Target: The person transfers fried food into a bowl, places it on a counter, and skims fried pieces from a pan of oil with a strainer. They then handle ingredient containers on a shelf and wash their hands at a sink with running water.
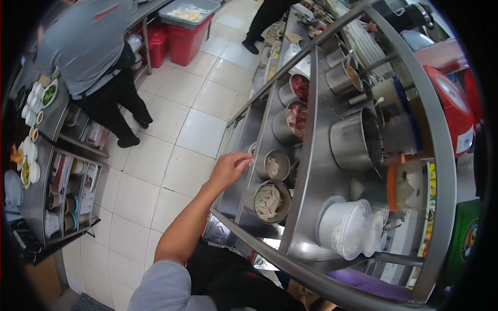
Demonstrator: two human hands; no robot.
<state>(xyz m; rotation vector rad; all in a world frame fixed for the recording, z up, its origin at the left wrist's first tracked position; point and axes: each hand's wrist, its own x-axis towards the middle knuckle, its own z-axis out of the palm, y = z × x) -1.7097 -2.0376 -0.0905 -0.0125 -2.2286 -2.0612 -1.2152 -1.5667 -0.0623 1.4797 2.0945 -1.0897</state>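
i read the step in hand as a reach over open pots: on my feed the left hand (231,168) has its thumb and fingertips drawn together, and whether they pinch anything small i cannot tell. the right hand i cannot pick out. nearest, the pot of pale strips (268,201) stands by the near end of the lower shelf (241,205); the pot of pale pieces (275,165) sits just beyond, close beside those fingertips. dipping into either calls, i judge, for parting the fingers and clearing the rim.

the upper shelf (319,179) carries plastic tubs (332,228) at its near corner and a wide steel pot (353,142) farther along. past the hand, two pots of red meat (297,120) stand toward the lower shelf's far end. across the tiled floor (189,171), white bowls (32,151) line the outer edge of a steel worktop (49,123), where a person in grey (93,52) works. farther off are a red bin (191,44) and someone's dark-clad legs (263,20).
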